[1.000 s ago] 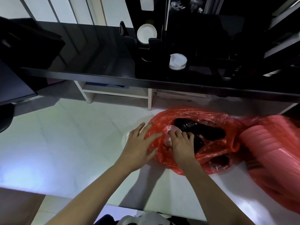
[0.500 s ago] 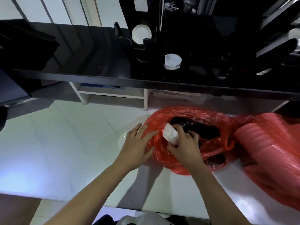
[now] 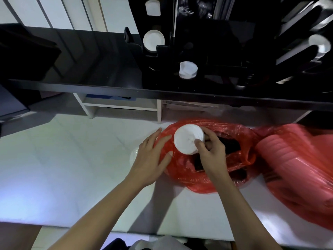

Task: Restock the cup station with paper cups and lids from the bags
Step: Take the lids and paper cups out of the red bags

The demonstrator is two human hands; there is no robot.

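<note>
We hold a white lid stack (image 3: 188, 138) in our right hand (image 3: 211, 152) just above the red bag (image 3: 232, 131); our left hand (image 3: 150, 159), fingers spread, presses the left side of the bag.

Thin glossy crinkled red plastic bag (image 3: 207, 177), matt white lid stack (image 3: 187, 138), glossy black counter (image 3: 90, 69)
</note>
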